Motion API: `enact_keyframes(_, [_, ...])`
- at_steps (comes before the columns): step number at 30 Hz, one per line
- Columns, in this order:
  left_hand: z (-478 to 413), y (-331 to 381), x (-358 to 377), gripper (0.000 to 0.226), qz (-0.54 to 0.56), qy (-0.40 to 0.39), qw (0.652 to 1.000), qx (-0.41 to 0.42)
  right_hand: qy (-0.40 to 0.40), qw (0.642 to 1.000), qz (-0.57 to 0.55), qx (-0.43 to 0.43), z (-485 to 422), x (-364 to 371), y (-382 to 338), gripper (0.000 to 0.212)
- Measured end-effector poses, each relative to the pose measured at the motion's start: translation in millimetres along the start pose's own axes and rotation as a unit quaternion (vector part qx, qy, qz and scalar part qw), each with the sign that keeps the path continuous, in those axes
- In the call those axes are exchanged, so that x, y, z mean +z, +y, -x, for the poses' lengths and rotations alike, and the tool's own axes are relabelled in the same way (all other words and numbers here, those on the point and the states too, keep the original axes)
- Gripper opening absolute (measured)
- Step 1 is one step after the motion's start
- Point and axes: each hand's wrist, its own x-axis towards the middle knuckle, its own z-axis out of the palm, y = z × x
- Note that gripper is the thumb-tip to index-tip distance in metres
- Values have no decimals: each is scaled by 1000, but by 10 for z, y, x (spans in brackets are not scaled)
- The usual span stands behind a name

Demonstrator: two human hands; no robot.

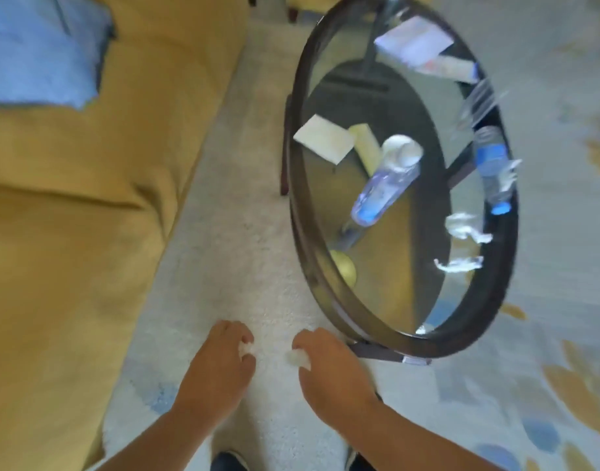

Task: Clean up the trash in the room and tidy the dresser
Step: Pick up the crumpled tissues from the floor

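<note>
Both my hands hang low over the pale carpet. My left hand (220,358) is closed around a small white scrap of tissue (246,347). My right hand (329,365) grips another crumpled white tissue (297,357). To the right stands a round glass table (329,283) with a dark rim. On it lie two plastic bottles (385,185) (494,168), a white paper cup (402,149), white cards (324,137) (414,40), a tube (444,68), clear plastic wrap (478,103) and crumpled white wrappers (465,227) (456,265). The image is motion-blurred.
A yellow sofa (88,198) fills the left side, with a blue cushion (37,49) at the top left. A strip of pale patterned carpet (237,232) runs between sofa and table. My dark shoes (230,462) show at the bottom edge.
</note>
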Motion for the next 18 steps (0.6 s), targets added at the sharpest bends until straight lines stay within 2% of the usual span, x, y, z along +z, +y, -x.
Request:
enact_keyframes(3, [194,427,-112,10,-1,-54,999,-5,23,998,-9,52,287,-438,33,22])
enact_keyframes(7, [389,935,-52,7,-35,-104,993,40,65,993,-23,95,677,-885,250,17])
enact_keyframes(11, [387,1458,131,7,-69,-84,990,90,100,988,-28,115,908,-1221,558,24])
enact_keyframes(13, [335,1726,242,19,-97,-69,986,116,116,985,-38,125,964,-1387,746,25])
enact_keyframes(15, [275,1984,337,29,-108,-58,985,123,136,981,-46,128,974,-1532,938,24])
enact_keyframes(18, [139,2331,485,30,-132,-44,983,120,159,978,-53,126,967,-1789,1215,21])
